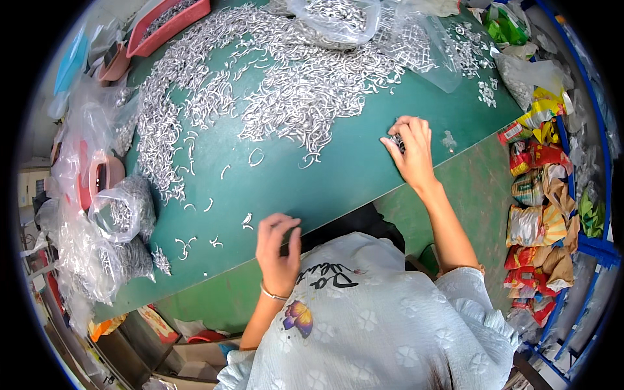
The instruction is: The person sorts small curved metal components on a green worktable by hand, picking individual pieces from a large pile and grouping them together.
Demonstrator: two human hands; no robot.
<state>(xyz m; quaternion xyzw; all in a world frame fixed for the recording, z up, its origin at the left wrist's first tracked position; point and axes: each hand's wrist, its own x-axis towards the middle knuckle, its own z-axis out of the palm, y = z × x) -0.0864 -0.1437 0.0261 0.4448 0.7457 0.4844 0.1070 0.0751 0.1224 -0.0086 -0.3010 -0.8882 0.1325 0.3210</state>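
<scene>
Many small curved silver metal pieces [296, 97] lie heaped across the green table [312, 195]. My right hand [416, 153] rests on the tabletop to the right of the heap, its fingers and thumb curled round a few small metal pieces [398, 142]. Just off the table's near edge is my left hand [278, 250], fingers loosely bent and thumb apart, with nothing visible in it. A few loose pieces [247, 221] lie on the table near that hand. A small cluster of paler pieces [448, 141] sits right of my right hand.
Clear plastic bags of metal pieces [130, 205] crowd the left edge. A red tray [166, 26] stands at the far left. Another filled bag [338, 23] lies at the back. Colourful packages [530, 224] line a blue-framed rack [595, 250] on the right.
</scene>
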